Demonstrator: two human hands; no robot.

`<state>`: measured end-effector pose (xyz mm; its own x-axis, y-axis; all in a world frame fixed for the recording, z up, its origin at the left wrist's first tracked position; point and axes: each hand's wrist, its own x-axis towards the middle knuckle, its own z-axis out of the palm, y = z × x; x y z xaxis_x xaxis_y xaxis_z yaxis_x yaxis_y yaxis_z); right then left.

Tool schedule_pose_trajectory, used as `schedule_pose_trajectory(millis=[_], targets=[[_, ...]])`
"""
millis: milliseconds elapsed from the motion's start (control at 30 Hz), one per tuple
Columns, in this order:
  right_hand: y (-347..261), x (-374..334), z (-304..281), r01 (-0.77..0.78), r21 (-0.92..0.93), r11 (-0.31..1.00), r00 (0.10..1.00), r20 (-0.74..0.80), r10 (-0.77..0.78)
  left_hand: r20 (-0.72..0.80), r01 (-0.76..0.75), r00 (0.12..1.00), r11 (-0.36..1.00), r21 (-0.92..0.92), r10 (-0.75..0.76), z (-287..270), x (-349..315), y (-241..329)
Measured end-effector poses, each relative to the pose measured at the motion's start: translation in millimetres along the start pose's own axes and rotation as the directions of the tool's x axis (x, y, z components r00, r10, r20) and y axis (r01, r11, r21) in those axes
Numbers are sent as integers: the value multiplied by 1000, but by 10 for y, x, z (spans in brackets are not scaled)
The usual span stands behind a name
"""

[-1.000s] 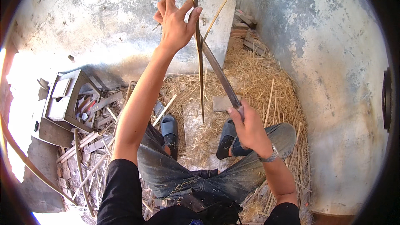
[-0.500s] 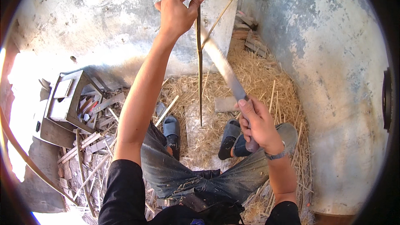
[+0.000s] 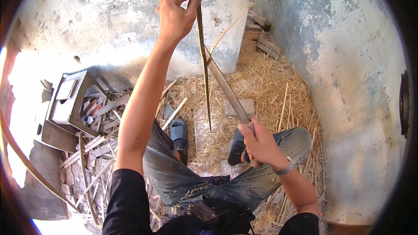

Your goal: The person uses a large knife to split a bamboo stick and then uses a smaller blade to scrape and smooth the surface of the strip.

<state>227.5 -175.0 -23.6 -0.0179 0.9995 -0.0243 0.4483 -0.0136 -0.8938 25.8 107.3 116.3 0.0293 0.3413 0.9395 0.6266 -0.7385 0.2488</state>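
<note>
My left hand is raised at the top centre, its thumb and fingers pinching a long, thin, dark strip that looks like split bamboo. The strip hangs down between my feet, and its upper end runs out of view. My right hand, with a watch on the wrist, is closed around the handle of a long knife. The blade slants up to the left, its tip end against the strip below my left hand. From that spot a thin pale sliver splits off and curves up to the right.
Straw-like shavings cover the floor ahead and to the right, around a flat block. At the left lies a wooden stool-like frame beside scattered sticks. Peeling walls rise ahead and right. My slippered foot rests on the floor.
The knife has slowed from a blur and sits lower along the strip, my right hand lower and slightly left. My left hand and the strip's top have shifted slightly left; the sliver now bends more.
</note>
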Motion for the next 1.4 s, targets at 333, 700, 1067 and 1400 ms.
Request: schedule_pose_trajectory(millis=[333,700,1067,1400], targets=[[-433,-138,-275,-152,479,865,980,-41,195,294,305,934,880,-364,-202,-118,14,-80],[550,-84,719,71,-77,995,994,-76,-76,252,327,931,909,-259,-263,-144,-7,-68],[-273,-118,87,44,247,968,997,-68,-28,372,364,914,734,-574,-162,-178,-28,-272],[-372,-60,277,182,56,982,952,-261,-162,329,361,921,775,-519,-208,-144,-88,-97]])
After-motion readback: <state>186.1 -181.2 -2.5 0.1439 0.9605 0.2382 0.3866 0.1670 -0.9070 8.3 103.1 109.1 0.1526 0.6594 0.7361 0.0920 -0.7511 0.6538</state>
